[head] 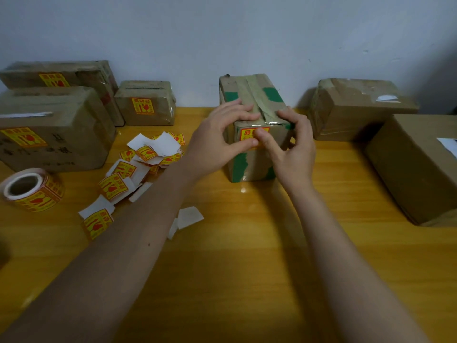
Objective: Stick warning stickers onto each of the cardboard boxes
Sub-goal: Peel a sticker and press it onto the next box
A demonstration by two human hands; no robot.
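Here, my left hand (223,134) and right hand (288,144) brace the middle box (252,167) on the table (247,243), both thumbs pressing its warning sticker (249,133); rubbing outward should seat the edges.

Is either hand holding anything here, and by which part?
Both hands, left hand and right hand, steady the green-taped cardboard box at its top front edge, fingers on top, thumbs pressing the yellow warning sticker onto its front face.
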